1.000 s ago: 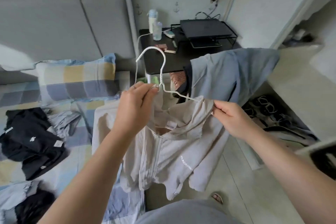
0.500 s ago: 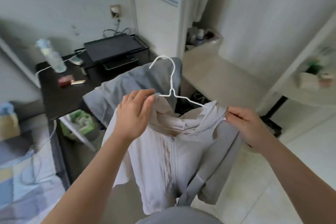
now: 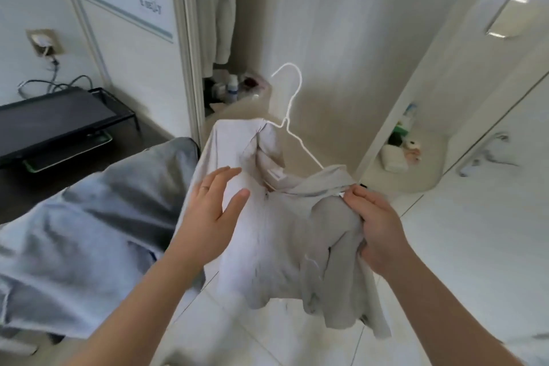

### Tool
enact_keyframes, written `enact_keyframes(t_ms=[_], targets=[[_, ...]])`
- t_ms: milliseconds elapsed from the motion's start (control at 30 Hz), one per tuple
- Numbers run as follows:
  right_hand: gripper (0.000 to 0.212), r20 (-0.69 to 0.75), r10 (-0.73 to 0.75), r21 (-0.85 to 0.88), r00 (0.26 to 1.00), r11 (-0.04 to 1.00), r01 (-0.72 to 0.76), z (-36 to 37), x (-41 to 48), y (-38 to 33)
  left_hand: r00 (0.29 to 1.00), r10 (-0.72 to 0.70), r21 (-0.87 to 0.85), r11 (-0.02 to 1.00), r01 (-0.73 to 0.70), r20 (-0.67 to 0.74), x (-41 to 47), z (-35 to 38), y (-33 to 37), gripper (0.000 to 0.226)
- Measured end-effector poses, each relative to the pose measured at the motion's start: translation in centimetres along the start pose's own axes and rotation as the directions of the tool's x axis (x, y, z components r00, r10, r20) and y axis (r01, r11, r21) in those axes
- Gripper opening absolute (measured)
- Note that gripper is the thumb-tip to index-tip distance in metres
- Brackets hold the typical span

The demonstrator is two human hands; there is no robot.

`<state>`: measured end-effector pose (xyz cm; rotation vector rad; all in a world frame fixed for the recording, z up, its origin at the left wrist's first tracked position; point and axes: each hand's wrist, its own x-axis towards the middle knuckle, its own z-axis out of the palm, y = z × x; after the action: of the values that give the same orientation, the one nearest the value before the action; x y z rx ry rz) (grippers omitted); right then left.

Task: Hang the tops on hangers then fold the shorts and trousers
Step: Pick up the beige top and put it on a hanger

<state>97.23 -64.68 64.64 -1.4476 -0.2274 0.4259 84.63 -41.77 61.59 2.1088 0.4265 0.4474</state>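
Observation:
A beige zip-up top point(image 3: 276, 235) hangs in the air on a white wire hanger point(image 3: 292, 116), whose hook points up and left. My left hand point(image 3: 212, 211) lies flat with straight fingers on the top's left front, below the shoulder. My right hand point(image 3: 374, 226) grips the top's right shoulder and sleeve, where the hanger's arm runs into the cloth. The hanger's left arm is hidden inside the top.
A grey-blue garment point(image 3: 89, 241) is draped at the left, behind my left arm. A black stand point(image 3: 53, 119) sits on a dark table at far left. A ledge point(image 3: 237, 98) with small bottles lies behind the hanger, and a pale tiled floor point(image 3: 267, 333) lies below.
My view has swung right, away from the bed toward the doorway. My left hand let go of the hanger's neck and now lies flat on the top's front. The right hand keeps its grip.

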Motion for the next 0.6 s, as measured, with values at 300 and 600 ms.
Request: enact_keyframes(t_ms=[300, 600], targets=[[0.019, -0.067, -0.221, 0.163, 0.973, 0.96, 0.229, 9.1, 6.4, -5.6, 0.937, 0.178, -0.132, 0.981, -0.144, 0.299, 9.9, -5.4, 0.5, 0.055], [0.015, -0.116, -0.423, 0.005, 0.899, 0.904, 0.426, 19.5, 14.4, -17.6, 0.82, 0.491, -0.127, 0.87, -0.476, 0.294, 19.9, -13.7, 5.9, 0.043]])
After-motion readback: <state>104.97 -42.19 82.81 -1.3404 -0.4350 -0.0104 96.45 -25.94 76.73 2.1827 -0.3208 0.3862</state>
